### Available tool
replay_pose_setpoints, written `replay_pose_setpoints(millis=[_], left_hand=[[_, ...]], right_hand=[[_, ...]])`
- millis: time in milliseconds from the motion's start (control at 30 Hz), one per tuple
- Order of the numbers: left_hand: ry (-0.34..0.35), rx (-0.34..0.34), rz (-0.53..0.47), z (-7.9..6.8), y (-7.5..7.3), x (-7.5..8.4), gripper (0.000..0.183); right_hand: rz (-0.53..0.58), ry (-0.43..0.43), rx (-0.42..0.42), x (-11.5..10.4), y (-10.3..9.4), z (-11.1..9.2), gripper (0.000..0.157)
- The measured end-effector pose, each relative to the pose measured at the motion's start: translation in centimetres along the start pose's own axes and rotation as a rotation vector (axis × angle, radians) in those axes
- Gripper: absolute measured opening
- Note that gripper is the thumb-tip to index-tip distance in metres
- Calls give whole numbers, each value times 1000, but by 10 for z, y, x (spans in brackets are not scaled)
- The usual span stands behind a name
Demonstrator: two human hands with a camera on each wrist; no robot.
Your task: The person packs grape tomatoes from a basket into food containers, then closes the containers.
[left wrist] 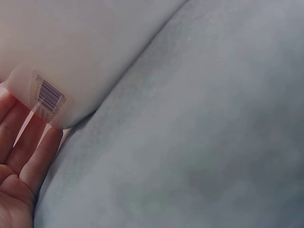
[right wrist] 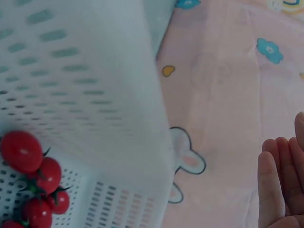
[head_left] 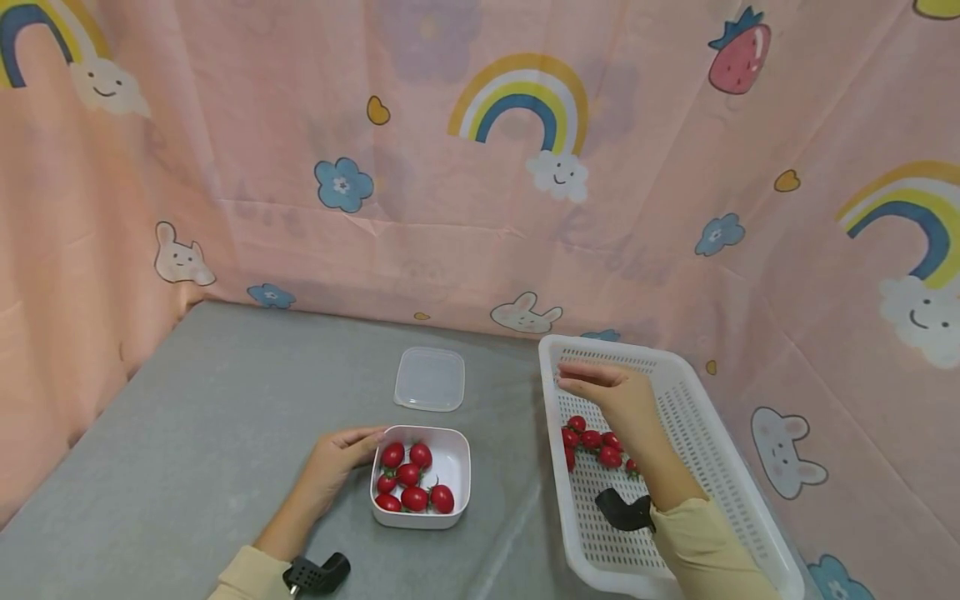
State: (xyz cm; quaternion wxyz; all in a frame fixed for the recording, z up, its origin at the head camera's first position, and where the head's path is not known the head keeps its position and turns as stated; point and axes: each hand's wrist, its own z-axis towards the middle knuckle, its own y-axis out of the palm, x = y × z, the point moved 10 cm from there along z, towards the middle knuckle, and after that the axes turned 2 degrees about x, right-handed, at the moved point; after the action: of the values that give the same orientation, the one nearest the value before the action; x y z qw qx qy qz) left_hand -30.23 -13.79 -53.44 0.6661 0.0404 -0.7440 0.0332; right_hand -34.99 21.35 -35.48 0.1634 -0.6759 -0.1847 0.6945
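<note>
My left hand (head_left: 347, 457) is at the left side of a small white container (head_left: 422, 520) holding several red cherry tomatoes (head_left: 414, 499). In the left wrist view, its extended fingers (left wrist: 42, 159) touch the container wall beside a barcode sticker (left wrist: 50, 97); the thumb is hidden there. My right hand (head_left: 618, 400) hovers over the far part of a white perforated basket (head_left: 566, 500), fingers fairly straight, with nothing between them. Below it in the basket lie more cherry tomatoes (head_left: 591, 440), partly covered by the forearm. The right wrist view shows these tomatoes (right wrist: 37, 173) with green stems.
Behind the container, a translucent square lid (head_left: 430, 380) lies flat on the grey cloth-covered table (head_left: 225, 450). A pink patterned curtain (head_left: 300, 108) hangs along the back and sides. Black wrist mounts (head_left: 318, 575) sit on both forearms.
</note>
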Motion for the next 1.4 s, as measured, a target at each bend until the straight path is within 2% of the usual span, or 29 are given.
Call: replay_pose_setpoints(millis=[267,533,700,867,1133,1400], left_hand=[[14,-16,-9,-1,2,2,32],[17,-19,-13,-2,2,5,32],[32,-24,-12,-2,2,7,33],[14,-23,-34,-2,2,6,33],[5,-18,-28,-2,3,6,33],[23,-15,-16,-3,3,7,32]], right_hand=[[-87,18,27,22,-16,1,47],[-89,60,8,47,-31,2,51],[-134,106,-21,70,-40,6,58],[-114,135,-38,92,-51,10,65],[-98,190,-54,119,-58,15,67],[-113,224,-59,133,-60,16,65]])
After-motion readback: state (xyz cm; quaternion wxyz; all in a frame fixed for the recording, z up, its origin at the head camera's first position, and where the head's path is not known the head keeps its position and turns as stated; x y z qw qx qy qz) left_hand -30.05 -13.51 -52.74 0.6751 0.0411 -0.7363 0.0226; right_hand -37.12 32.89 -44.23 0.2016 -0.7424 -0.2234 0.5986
